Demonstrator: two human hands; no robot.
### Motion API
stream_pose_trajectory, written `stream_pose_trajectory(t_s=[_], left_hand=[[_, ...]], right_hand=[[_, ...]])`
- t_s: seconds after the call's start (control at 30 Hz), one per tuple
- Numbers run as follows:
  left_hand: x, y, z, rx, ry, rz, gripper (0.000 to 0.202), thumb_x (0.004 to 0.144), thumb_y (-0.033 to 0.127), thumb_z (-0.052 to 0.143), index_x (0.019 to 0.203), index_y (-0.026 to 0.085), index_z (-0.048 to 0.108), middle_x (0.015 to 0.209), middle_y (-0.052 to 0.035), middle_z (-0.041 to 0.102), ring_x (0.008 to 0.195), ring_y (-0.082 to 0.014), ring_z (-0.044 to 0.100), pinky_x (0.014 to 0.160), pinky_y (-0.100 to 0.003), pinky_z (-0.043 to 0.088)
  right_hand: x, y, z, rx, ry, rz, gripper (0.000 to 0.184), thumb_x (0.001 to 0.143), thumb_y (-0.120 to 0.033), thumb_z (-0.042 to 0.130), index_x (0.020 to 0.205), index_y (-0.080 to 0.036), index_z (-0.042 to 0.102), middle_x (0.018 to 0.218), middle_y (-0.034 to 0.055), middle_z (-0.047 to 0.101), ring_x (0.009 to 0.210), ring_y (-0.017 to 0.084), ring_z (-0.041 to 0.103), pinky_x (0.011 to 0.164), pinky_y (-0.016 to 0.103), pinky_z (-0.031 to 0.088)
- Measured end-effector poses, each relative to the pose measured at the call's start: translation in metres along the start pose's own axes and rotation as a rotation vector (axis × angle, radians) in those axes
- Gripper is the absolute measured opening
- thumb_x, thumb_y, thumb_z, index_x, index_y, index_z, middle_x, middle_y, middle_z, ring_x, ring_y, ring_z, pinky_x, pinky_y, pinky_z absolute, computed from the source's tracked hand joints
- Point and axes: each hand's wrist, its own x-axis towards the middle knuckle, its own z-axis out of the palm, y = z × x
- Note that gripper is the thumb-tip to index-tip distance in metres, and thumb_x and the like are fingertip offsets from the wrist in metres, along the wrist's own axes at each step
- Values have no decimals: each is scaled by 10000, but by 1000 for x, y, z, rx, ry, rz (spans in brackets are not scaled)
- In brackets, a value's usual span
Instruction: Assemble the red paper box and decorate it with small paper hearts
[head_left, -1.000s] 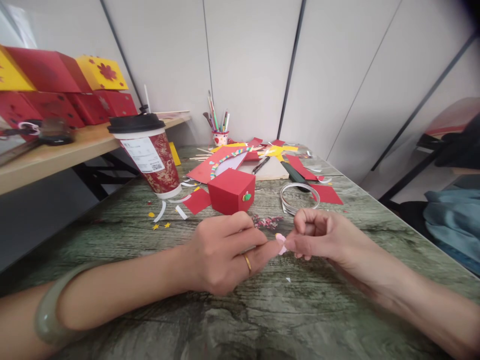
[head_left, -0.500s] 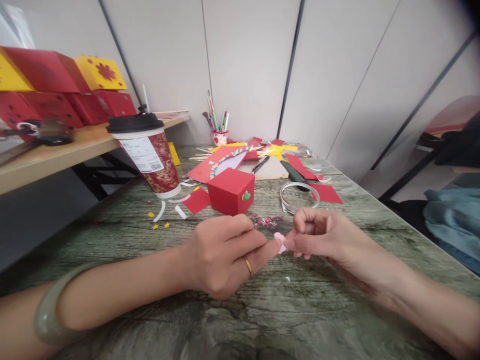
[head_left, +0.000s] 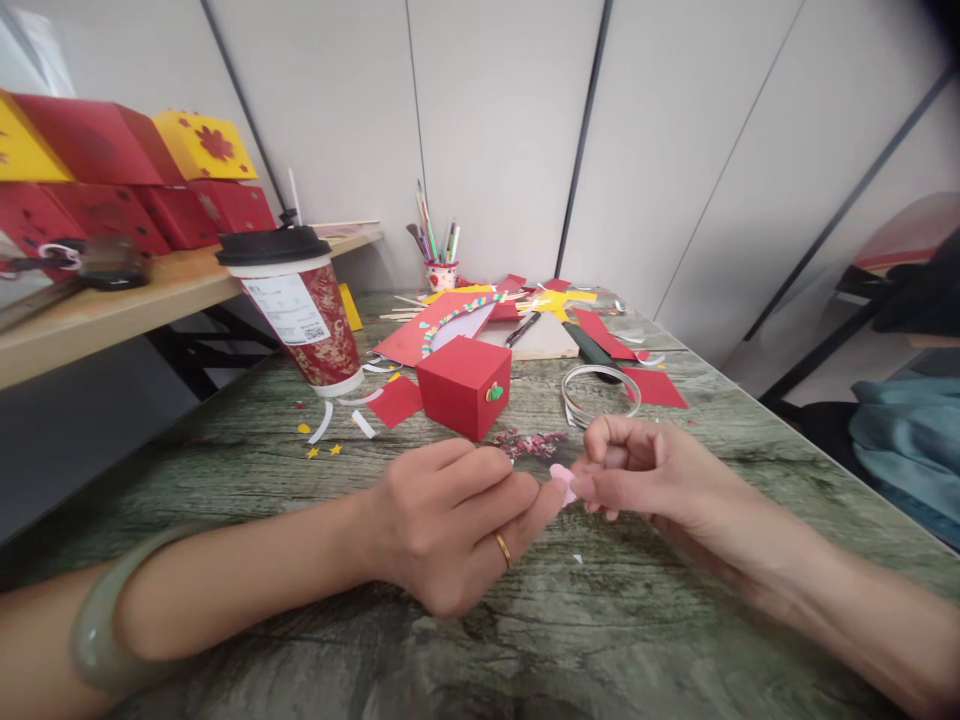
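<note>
Between my two hands is a small pink paper piece (head_left: 559,473) with a rounded, petal-like edge. My right hand (head_left: 634,470) pinches its right side between thumb and fingertips. My left hand (head_left: 457,520) is closed, knuckles up, with its lower fingertips against the left side of the piece; its thumb is hidden. Just beyond my left hand stands a red paper box (head_left: 457,385) with a small green-and-yellow decoration on its right face. A sprig of small pinkish dried flowers (head_left: 531,444) lies on the table behind the pink piece.
A lidded red cup (head_left: 304,315) stands at the left, beside a wooden shelf (head_left: 172,285) of red and yellow boxes. A tape roll (head_left: 600,397) lies beyond my right hand. Coloured paper, a pen and a brush cup (head_left: 441,275) are farther back. Paper strips and yellow stars lie near the cup.
My left hand has dropped slightly and shifted a little right, showing more of the red box's lower front. Both hands stay at the pink paper piece.
</note>
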Motion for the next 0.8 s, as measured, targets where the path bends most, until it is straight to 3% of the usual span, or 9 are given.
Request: stream_pose_trajectory(t_s=[0.2, 0.43, 0.57, 0.8], left_hand=[[1, 0, -3, -15, -10, 35, 209, 836, 166, 426, 961, 128, 589, 774, -25, 647, 634, -126, 530, 572, -276, 407], [3, 1, 3, -163, 41, -65, 210, 794, 146, 511, 978, 79, 587, 705, -20, 654, 617, -129, 513, 531, -262, 422], [11, 2, 4, -273, 57, -212, 108, 762, 135, 573, 863, 126, 609, 637, -1, 633, 591, -99, 453, 539, -223, 422], [16, 6, 4, -526, 50, -476, 199, 777, 129, 551, 971, 138, 598, 655, -7, 623, 612, -96, 437, 580, -226, 418]], right_hand=[[-1, 1, 3, -30, 24, -4, 294, 545, -233, 712, 689, -196, 459, 579, -35, 561, 526, 74, 445, 465, 195, 297], [0, 4, 4, -42, 5, -55, 317, 533, -247, 720, 676, -199, 442, 587, -48, 534, 540, 80, 471, 499, 207, 330], [0, 4, 3, -53, 27, -85, 330, 540, -264, 721, 689, -209, 432, 614, -33, 575, 581, 104, 522, 544, 226, 375], [-1, 3, 1, -78, 37, -160, 293, 582, -182, 701, 705, -211, 436, 631, -40, 568, 596, 87, 518, 547, 203, 383]])
